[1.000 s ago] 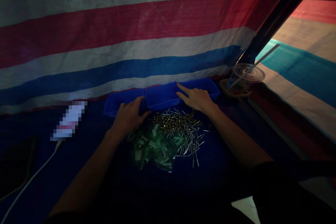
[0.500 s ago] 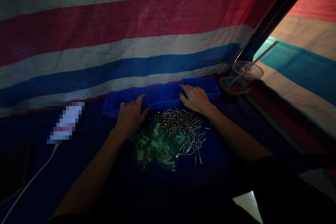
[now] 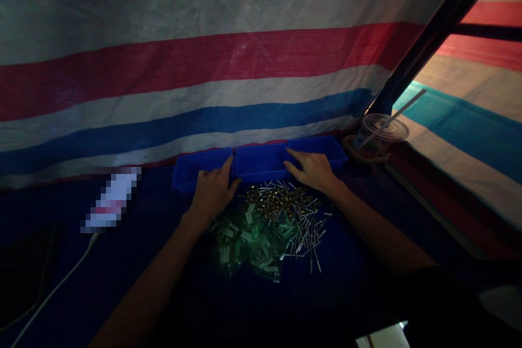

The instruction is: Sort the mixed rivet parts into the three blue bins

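Note:
Three blue plastic bins stand in a row at the back of the dark blue table. My left hand grips the left end of the middle bin, its index finger along the seam with the left bin and its thumb near the front corner. At the other end, my right hand holds the same bin, near the right bin. In front lie a pile of small brass-coloured parts, thin silver pin-like pieces and greenish clear bags of small pale pieces.
A lidded drink cup with a straw stands at the right back, beside a dark frame post. A blurred-out device with a white cable lies on the left. A striped tarp hangs close behind the bins.
The camera view has tilted up slightly, so everything sits lower in the picture. Both hands keep their places at the ends of the middle bin.

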Tool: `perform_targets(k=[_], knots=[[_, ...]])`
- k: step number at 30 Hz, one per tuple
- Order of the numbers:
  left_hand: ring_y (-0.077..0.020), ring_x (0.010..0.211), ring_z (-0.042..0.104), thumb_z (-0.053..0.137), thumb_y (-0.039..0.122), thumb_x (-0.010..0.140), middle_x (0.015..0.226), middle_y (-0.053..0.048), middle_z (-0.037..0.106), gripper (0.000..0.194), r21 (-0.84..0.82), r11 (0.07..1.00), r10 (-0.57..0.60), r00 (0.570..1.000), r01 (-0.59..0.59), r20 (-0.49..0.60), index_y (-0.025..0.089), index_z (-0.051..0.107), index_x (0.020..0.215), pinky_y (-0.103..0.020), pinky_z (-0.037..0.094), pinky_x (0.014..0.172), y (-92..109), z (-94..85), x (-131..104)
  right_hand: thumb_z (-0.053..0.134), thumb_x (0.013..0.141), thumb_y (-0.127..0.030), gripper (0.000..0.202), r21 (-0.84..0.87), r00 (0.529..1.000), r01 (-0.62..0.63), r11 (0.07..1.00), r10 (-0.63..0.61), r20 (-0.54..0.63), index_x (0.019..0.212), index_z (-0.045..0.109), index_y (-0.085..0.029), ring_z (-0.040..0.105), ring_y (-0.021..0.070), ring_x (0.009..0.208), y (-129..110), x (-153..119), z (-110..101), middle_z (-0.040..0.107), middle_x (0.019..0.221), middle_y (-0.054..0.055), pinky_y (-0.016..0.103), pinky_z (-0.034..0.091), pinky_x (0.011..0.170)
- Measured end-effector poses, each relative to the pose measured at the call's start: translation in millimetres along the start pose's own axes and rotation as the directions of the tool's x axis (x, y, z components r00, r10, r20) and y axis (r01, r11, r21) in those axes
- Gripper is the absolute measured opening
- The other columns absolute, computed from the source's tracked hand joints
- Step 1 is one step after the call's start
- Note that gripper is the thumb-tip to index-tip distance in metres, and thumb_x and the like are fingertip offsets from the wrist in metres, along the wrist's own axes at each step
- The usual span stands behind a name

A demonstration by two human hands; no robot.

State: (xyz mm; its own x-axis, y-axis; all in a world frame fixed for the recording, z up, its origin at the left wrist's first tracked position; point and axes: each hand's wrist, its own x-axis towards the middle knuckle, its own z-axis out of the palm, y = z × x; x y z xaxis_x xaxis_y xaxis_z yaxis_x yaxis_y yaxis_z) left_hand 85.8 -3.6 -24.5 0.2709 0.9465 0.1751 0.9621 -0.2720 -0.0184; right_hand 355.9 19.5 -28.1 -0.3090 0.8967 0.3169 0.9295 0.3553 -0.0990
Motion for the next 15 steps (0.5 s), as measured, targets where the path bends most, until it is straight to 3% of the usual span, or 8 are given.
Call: perform_targets(k=[8,15], knots=[[-0.0291,0.097,0.063,0.044,0.043,0.092,0.106,-0.016,0.068,0.06,0.032,0.999,0.009,1.0,-0.009,0.022,0.012,0.032,0.141,-0.041,0.038,0.084,2.6,-3.1,-3.8,0.034,0.094,-0.045,0.045,-0.029,0.999,-0.032,0.999,0.031,-0.039,0.124,0.06,-0.024,0.068,0.0204,0.079,0.7,-4.6,5.4,0.074,0.096,0.005,0.029,0.04,0.063],[-0.0294,0.099,0.062,0.043,0.041,0.092,0.107,-0.017,0.068,0.059,0.046,0.998,0.044,0.998,-0.046,0.035,0.01,0.033,0.141,-0.044,0.039,0.088,1.7,-5.6,-1.3,0.035,0.094,-0.045,0.045,-0.032,0.998,0.029,0.999,-0.031,-0.051,0.122,0.06,-0.02,0.062,0.0206,0.081,1.2,0.6,5.2,0.072,0.093,0.008,0.032,0.038,0.07]])
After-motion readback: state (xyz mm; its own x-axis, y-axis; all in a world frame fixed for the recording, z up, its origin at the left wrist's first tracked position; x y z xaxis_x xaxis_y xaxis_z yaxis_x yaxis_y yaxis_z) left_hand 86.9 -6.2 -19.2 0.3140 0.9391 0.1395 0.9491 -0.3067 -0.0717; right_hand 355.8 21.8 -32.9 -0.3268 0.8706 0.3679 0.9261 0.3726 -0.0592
